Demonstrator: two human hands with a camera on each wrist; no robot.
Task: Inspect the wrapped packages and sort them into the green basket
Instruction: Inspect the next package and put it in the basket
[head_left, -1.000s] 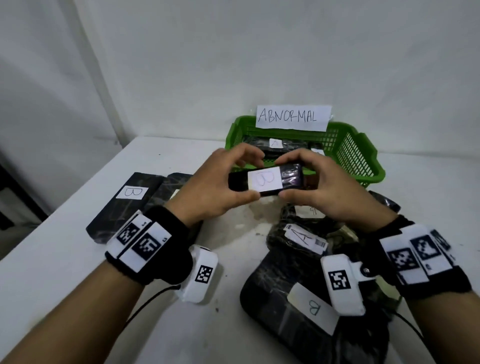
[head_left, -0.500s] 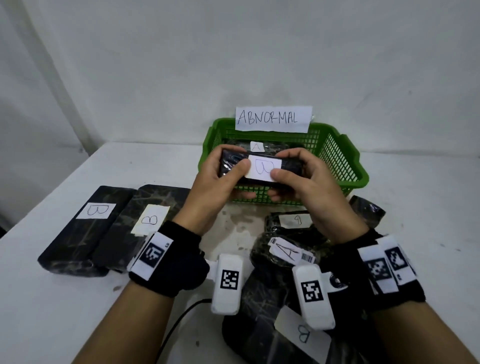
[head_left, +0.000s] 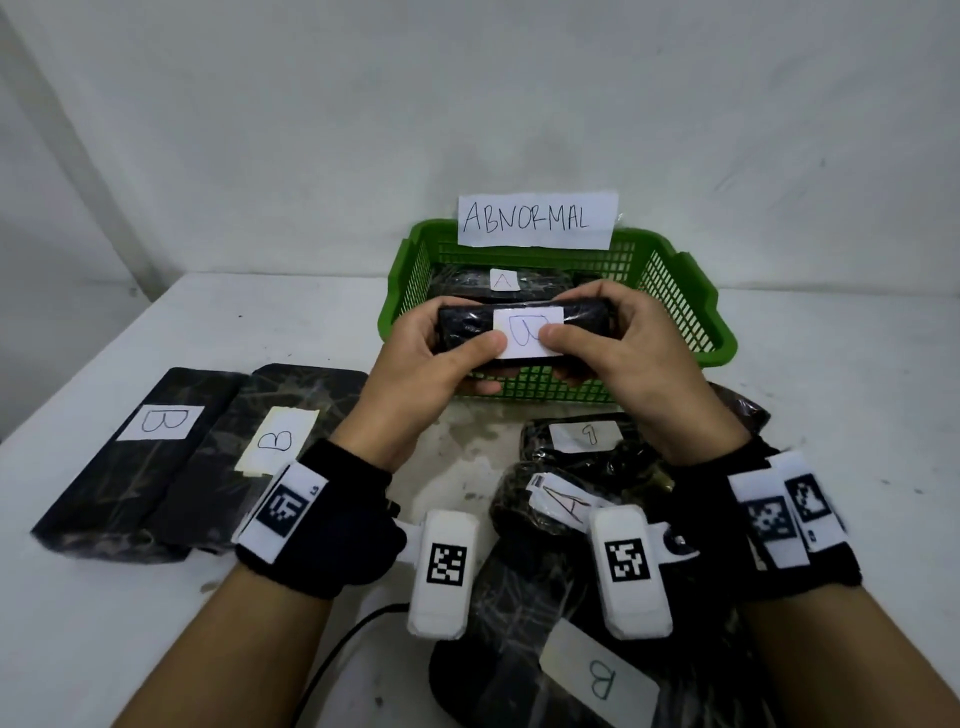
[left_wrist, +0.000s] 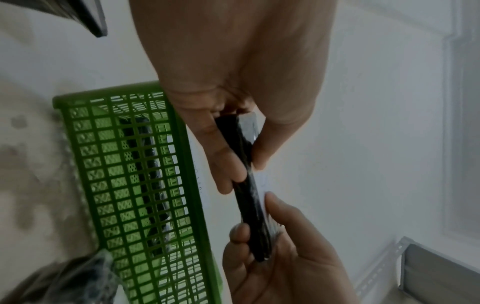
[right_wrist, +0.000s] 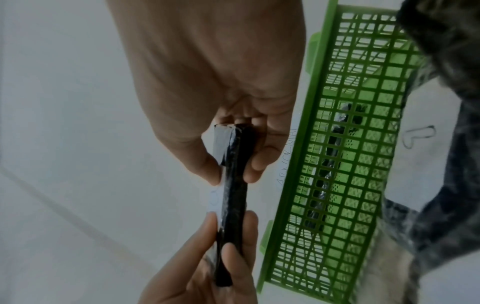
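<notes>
Head view: both hands hold a slim black film-wrapped pkg (head_left: 519, 327) at frame centre, just in front of the green basket (head_left: 691, 312); left hand (head_left: 421, 358) pinches its left end, thumb on the front face, fingers curled behind; right hand (head_left: 639, 358) does likewise on the right end; thumbs meet at a white paper label w/ a handwritten mark. Left wrist view: same pkg (left_wrist: 249, 185) seen edge-on, thin, flat, glossy wrap, gripped by left hand (left_wrist: 233, 102) above and right hand (left_wrist: 280, 257) below; right wrist view mirrors it, pkg (right_wrist: 233, 195) w/ right hand (right_wrist: 215, 92) on top. Basket is rectangular moulded plastic lattice, upper centre of head frame, white paper sign (head_left: 537, 219) reading ABNORMAL on its back wall; inside lies a black pkg labelled A (head_left: 467, 283). White tabletop (head_left: 130, 649) is scuffed; two flat black slabs labelled B (head_left: 156, 452) at mid left; crinkled dark pkgs (head_left: 582, 452) piled lower centre-right, labels A, B and one unclear mark.
</notes>
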